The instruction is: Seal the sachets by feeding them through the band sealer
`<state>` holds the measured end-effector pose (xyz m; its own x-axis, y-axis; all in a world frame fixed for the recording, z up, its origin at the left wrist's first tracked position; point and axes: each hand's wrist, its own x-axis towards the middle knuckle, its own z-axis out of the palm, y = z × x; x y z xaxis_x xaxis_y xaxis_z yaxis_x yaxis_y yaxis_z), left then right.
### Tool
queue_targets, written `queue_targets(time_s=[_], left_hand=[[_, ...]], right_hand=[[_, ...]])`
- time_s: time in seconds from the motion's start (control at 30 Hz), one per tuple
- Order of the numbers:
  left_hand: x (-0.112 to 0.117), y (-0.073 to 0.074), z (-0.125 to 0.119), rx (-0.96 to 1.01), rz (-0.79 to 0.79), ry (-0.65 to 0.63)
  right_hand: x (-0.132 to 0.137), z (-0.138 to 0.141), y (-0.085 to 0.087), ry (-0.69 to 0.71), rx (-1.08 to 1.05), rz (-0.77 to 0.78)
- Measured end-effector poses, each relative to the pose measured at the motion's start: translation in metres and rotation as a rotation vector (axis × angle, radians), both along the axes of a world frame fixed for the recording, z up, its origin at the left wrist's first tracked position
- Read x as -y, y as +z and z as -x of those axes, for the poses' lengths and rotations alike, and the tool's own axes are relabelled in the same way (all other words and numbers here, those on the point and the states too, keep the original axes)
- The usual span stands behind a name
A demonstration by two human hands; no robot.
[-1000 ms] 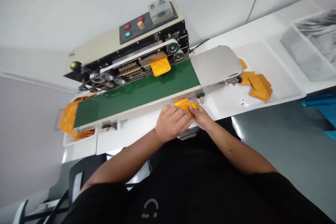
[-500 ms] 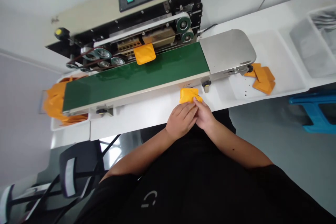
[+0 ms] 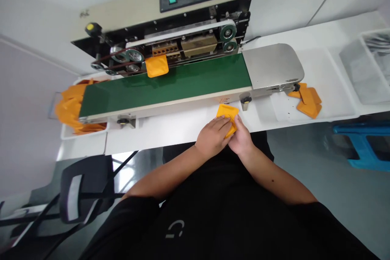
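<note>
Between my hands, at the table's front edge, is a small yellow-orange pouch (image 3: 228, 111). My left hand (image 3: 213, 136) lies over its lower part with the fingers pressed on its face. My right hand (image 3: 241, 137) grips the pouch's right edge, thumb up along the side; the fingers beneath are hidden. Behind my hands stands a band sealer (image 3: 131, 16) with a green conveyor belt (image 3: 183, 81). Another orange pouch (image 3: 157, 66) sticks out of the sealer's bands, above the belt and left of my hands.
Several orange pouches (image 3: 308, 101) lie in a white tray (image 3: 338, 109) at the right. A white bin (image 3: 68, 133) piled with orange pouches stands under the belt's left end. A metal plate (image 3: 274, 65) extends the belt rightward. A black chair (image 3: 88, 187) and blue stool (image 3: 365, 146) flank me.
The pouch in the sealer has travelled left along the bands. In my hands the pouch has turned and shows more of its face. The camera view has shifted slightly.
</note>
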<state>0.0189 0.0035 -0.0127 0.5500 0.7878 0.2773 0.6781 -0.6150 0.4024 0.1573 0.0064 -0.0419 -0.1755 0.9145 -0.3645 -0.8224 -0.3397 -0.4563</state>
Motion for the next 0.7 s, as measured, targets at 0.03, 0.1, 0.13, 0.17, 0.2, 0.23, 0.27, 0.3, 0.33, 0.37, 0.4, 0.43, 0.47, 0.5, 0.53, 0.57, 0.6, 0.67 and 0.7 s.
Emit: queue_targets(time_s=[0.03,0.1,0.13,0.17,0.2,0.23,0.27,0.3,0.33,0.37,0.4,0.43,0.47,0.5,0.53,0.57,0.6,0.67,0.7], left_hand=[[-0.001,0.0,0.002,0.023,0.013,-0.011],[-0.004,0.0,0.005,0.055,0.025,-0.038],[-0.005,0.001,0.006,0.061,0.027,-0.053],[-0.007,0.002,0.007,0.059,0.027,-0.061],[-0.008,0.005,0.008,0.049,0.031,-0.062],[-0.01,0.008,0.008,0.036,0.038,-0.06],[-0.012,0.013,0.008,0.026,0.041,-0.059],[-0.014,0.019,0.008,0.026,0.035,-0.066],[-0.016,0.026,0.007,0.036,0.016,-0.085],[-0.02,0.035,0.007,0.059,-0.02,-0.114],[-0.024,0.044,0.007,0.093,-0.071,-0.144],[-0.029,0.053,0.006,0.131,-0.132,-0.166],[-0.036,0.062,0.005,0.169,-0.192,-0.178],[-0.044,0.071,0.004,0.201,-0.247,-0.176],[-0.054,0.08,0.003,0.225,-0.294,-0.167],[-0.065,0.087,0.001,0.236,-0.328,-0.149],[-0.078,0.092,-0.002,0.231,-0.354,-0.124],[-0.107,0.098,-0.008,0.189,-0.387,-0.064],[-0.123,0.098,-0.011,0.157,-0.401,-0.038]], right_hand=[[-0.001,-0.001,-0.002,0.029,-0.023,0.025],[-0.002,-0.002,-0.005,0.068,-0.064,0.096],[-0.003,-0.003,-0.006,0.071,-0.085,0.133],[-0.004,-0.004,-0.008,0.067,-0.106,0.165],[-0.005,-0.005,-0.009,0.059,-0.127,0.184],[-0.006,-0.006,-0.01,0.049,-0.146,0.189],[-0.007,-0.007,-0.011,0.044,-0.161,0.184],[-0.008,-0.008,-0.012,0.043,-0.168,0.173],[-0.009,-0.009,-0.012,0.042,-0.166,0.163],[-0.01,-0.01,-0.013,0.038,-0.16,0.158],[-0.012,-0.01,-0.014,0.034,-0.152,0.163],[-0.013,-0.011,-0.014,0.031,-0.144,0.175],[-0.015,-0.012,-0.015,0.027,-0.139,0.188],[-0.016,-0.012,-0.015,0.025,-0.135,0.198],[-0.017,-0.013,-0.016,0.028,-0.134,0.203],[-0.018,-0.014,-0.016,0.038,-0.134,0.2],[-0.019,-0.015,-0.016,0.051,-0.132,0.191],[-0.021,-0.018,-0.017,0.076,-0.122,0.179],[-0.021,-0.019,-0.017,0.082,-0.116,0.179]])
